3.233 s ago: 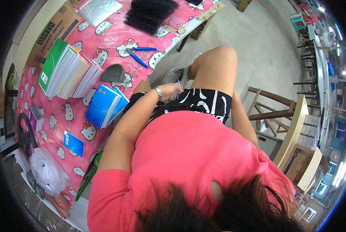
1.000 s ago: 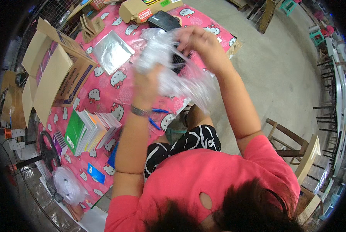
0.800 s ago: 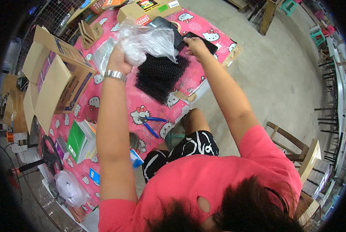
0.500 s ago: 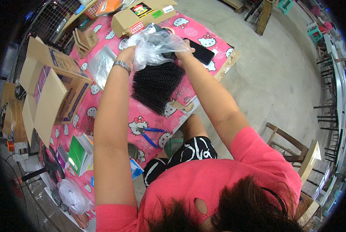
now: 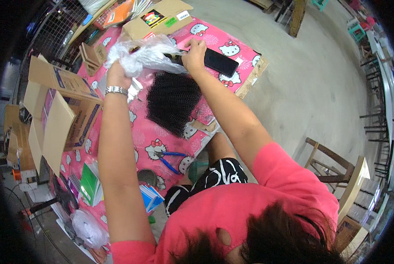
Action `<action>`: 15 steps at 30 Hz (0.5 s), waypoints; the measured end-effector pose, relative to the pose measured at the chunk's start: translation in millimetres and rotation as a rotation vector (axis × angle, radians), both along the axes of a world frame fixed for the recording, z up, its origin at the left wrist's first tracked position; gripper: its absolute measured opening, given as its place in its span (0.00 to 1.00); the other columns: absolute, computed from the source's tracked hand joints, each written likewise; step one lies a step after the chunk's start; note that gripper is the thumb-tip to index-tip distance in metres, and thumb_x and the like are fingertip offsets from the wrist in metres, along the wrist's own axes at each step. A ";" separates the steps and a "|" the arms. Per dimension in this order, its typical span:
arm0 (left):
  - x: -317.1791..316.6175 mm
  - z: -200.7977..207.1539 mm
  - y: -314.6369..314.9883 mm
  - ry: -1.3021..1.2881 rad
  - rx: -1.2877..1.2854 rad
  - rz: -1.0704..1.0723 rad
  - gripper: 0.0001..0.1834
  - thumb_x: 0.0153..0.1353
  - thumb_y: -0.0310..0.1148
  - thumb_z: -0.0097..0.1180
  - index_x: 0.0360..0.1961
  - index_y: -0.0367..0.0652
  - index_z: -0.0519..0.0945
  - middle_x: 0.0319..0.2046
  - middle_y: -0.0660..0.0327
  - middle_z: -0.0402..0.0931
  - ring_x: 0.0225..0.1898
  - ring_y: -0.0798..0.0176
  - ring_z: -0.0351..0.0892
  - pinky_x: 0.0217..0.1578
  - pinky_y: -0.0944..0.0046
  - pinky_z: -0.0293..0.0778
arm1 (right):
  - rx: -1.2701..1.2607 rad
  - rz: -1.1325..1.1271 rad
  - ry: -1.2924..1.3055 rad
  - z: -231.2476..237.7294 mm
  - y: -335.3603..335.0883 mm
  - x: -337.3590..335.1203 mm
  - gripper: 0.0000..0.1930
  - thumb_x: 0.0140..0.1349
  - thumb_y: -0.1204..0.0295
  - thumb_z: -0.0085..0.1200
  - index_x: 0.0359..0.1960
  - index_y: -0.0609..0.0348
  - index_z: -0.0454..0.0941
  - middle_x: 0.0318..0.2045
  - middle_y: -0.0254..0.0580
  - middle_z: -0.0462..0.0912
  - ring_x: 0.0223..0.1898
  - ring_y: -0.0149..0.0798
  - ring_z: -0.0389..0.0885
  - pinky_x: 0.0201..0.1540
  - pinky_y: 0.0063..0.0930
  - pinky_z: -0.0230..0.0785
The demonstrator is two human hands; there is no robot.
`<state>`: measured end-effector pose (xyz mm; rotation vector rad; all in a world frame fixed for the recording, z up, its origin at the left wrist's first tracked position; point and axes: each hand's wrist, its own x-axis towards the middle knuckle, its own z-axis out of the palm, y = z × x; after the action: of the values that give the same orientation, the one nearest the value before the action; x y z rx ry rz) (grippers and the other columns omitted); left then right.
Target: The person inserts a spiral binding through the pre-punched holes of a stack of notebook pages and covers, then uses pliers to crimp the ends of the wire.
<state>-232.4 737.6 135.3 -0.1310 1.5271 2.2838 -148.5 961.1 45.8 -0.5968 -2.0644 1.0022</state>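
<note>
A crumpled clear plastic bag (image 5: 146, 56) stretches between my two hands above the far part of the table. My left hand (image 5: 119, 75) grips its left end. My right hand (image 5: 194, 56) is closed at its right edge, beside a black phone (image 5: 221, 63) lying on the table. Something dark shows next to my right fingers, partly behind the bag; I cannot make out what it is. Just nearer than the bag lies a fanned bundle of black, tightly crimped strands (image 5: 170, 103). Blue-handled pliers (image 5: 169, 162) rest closer to me.
The table wears a pink patterned cover (image 5: 137, 123). An open cardboard box (image 5: 69, 114) stands at left, another carton (image 5: 157, 20) at the far edge. Wooden holder (image 5: 91, 59), green booklet (image 5: 90, 185), blue packets (image 5: 151, 198) and a bunched plastic bag (image 5: 89, 228) lie along the left side.
My left hand has moved left with its end of the plastic bag, spreading it sideways. My right hand has shifted slightly left and up. More of the phone shows.
</note>
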 end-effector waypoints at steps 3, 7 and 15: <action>9.2 15.7 -6.3 0.057 0.102 0.070 0.11 0.69 0.34 0.44 0.45 0.43 0.76 0.40 0.56 0.79 0.39 0.56 0.81 0.39 0.54 0.80 | 0.069 0.127 -0.152 -0.7 3.9 10.4 0.09 0.47 0.75 0.56 0.32 0.57 0.78 0.39 0.56 0.74 0.46 0.58 0.72 0.50 0.47 0.67; 19.6 47.0 -16.0 0.260 0.118 0.067 0.13 0.68 0.34 0.46 0.49 0.41 0.74 0.43 0.53 0.78 0.43 0.54 0.80 0.43 0.54 0.79 | 0.082 0.213 -0.321 9.7 6.8 18.7 0.07 0.45 0.75 0.55 0.29 0.60 0.79 0.37 0.58 0.79 0.43 0.59 0.78 0.47 0.47 0.72; 30.1 145.7 -38.4 0.515 0.111 0.272 0.14 0.67 0.26 0.43 0.52 0.35 0.71 0.47 0.48 0.76 0.48 0.50 0.79 0.49 0.49 0.78 | -0.082 0.513 -0.256 -18.7 141.4 48.1 0.18 0.57 0.60 0.56 0.50 0.46 0.80 0.46 0.48 0.80 0.51 0.49 0.76 0.56 0.39 0.67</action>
<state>-202.3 699.2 281.1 0.3252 1.6956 2.7645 -100.4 1102.5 27.1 -0.2418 -2.4820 1.3606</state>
